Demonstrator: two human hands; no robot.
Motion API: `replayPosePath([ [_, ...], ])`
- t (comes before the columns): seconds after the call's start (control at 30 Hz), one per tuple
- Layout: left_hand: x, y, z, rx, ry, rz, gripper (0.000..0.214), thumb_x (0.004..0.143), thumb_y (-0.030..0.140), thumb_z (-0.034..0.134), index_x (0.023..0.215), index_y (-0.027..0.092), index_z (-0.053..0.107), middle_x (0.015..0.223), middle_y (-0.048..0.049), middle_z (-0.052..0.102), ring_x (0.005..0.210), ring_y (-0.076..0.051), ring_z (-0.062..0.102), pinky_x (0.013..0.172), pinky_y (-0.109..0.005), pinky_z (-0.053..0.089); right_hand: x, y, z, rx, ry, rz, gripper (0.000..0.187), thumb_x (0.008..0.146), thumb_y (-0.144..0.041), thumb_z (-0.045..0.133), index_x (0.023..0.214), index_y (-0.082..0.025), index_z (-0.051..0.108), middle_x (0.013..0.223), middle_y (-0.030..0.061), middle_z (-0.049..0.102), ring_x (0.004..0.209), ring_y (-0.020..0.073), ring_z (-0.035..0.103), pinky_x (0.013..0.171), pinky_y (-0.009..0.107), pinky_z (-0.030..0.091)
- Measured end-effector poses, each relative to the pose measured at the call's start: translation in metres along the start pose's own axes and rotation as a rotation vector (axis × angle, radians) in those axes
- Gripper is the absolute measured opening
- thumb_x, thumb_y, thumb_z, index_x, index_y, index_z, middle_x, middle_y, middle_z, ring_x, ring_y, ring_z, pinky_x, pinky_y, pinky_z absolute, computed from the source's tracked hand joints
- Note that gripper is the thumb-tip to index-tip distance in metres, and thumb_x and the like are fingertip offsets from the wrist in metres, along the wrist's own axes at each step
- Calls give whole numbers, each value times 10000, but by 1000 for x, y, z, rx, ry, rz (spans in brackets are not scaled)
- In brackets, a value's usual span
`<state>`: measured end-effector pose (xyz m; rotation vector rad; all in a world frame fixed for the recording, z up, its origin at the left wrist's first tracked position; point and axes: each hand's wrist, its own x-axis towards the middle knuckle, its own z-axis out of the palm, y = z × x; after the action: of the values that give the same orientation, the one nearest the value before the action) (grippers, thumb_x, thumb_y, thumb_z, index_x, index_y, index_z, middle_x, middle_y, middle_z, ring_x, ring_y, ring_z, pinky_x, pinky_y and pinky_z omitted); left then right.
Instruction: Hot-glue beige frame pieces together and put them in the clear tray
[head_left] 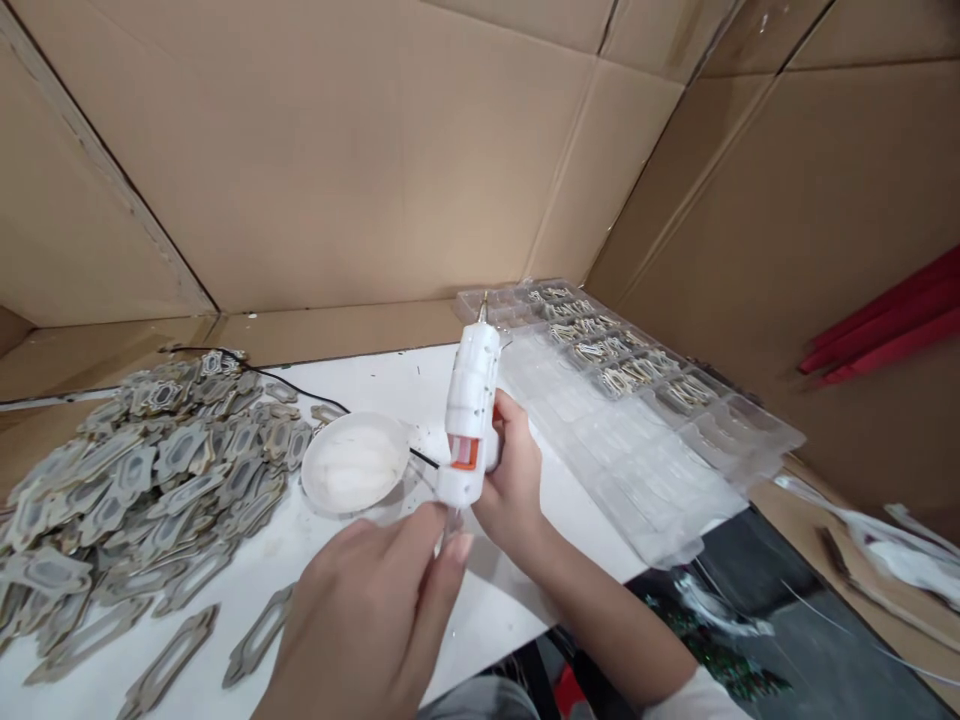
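A white hot glue gun (472, 400) is held over the table with its metal nozzle pointing away from me. My right hand (517, 480) is closed around its handle, which the body of the gun and my fingers partly hide. At the rear of the gun, my left hand (375, 600) pinches a clear glue stick (453, 525) that enters the back end. An orange part shows through the opening in the gun's side. Just left of the gun sits a shallow white dish (356, 465), and a black cord runs behind it.
A large heap of grey, elongated frame-like pieces (180, 470) covers the table's left side. To the right lies an open clear compartment box (630, 370) holding many small metal pieces. Cardboard walls (360, 150) enclose the back and right. Red fabric (885, 325) hangs at right.
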<state>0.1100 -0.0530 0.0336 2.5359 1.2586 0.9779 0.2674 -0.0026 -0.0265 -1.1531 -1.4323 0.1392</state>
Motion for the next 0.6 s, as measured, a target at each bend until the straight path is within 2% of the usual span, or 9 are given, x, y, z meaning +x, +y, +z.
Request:
replayPosePath([
  [0.07, 17, 6, 1, 54, -14, 82, 387, 1042, 332, 358, 729, 236, 566, 493, 58, 546, 423, -141, 508, 464, -270, 357, 3, 3, 1, 88, 0, 107, 463, 801, -247, 631, 1245, -237, 500, 991, 31, 694, 781, 194, 665, 663, 314, 540],
  [0.13, 32, 10, 3, 97, 0, 94, 445, 1048, 374, 313, 716, 231, 573, 490, 43, 559, 418, -154, 497, 466, -291, 324, 9, 6, 2, 175, 17, 229, 390, 799, -292, 660, 1162, -226, 531, 953, 26, 694, 764, 184, 649, 656, 305, 523],
  [0.23, 47, 9, 6, 49, -51, 29, 542, 1045, 485, 243, 839, 223, 671, 564, 25, 646, 462, -166, 551, 478, -292, 314, 20, 12, 0, 333, 59, 456, 361, 735, -367, 732, 1012, -217, 556, 900, 14, 669, 745, 166, 613, 638, 284, 494],
  [0.3, 52, 3, 3, -33, -95, -57, 543, 1023, 539, 265, 933, 233, 704, 596, 36, 672, 500, -162, 591, 493, -272, 333, 28, 17, -2, 419, 64, 575, 394, 711, -421, 742, 985, -212, 550, 859, -2, 643, 622, 124, 551, 560, 262, 449],
  [0.4, 49, -14, -8, -108, -77, -192, 525, 970, 596, 331, 969, 238, 715, 550, 51, 632, 484, -147, 580, 506, -248, 353, 38, 24, -8, 478, 37, 645, 415, 737, -483, 691, 1004, -202, 541, 841, -6, 646, 460, 65, 435, 464, 247, 379],
  [0.53, 28, -46, -27, -50, 26, -347, 536, 895, 658, 413, 949, 218, 715, 568, 46, 641, 506, -132, 594, 516, -222, 368, 44, 28, -18, 526, -1, 689, 434, 733, -529, 679, 975, -192, 553, 817, 12, 676, 440, 64, 450, 436, 241, 361],
  [0.6, 13, -62, -34, 2, 34, -428, 497, 876, 646, 474, 977, 223, 714, 606, 58, 661, 551, -119, 616, 542, -195, 387, 45, 27, -22, 543, -43, 703, 448, 729, -533, 696, 977, -180, 576, 795, 17, 685, 433, 67, 456, 425, 240, 351],
])
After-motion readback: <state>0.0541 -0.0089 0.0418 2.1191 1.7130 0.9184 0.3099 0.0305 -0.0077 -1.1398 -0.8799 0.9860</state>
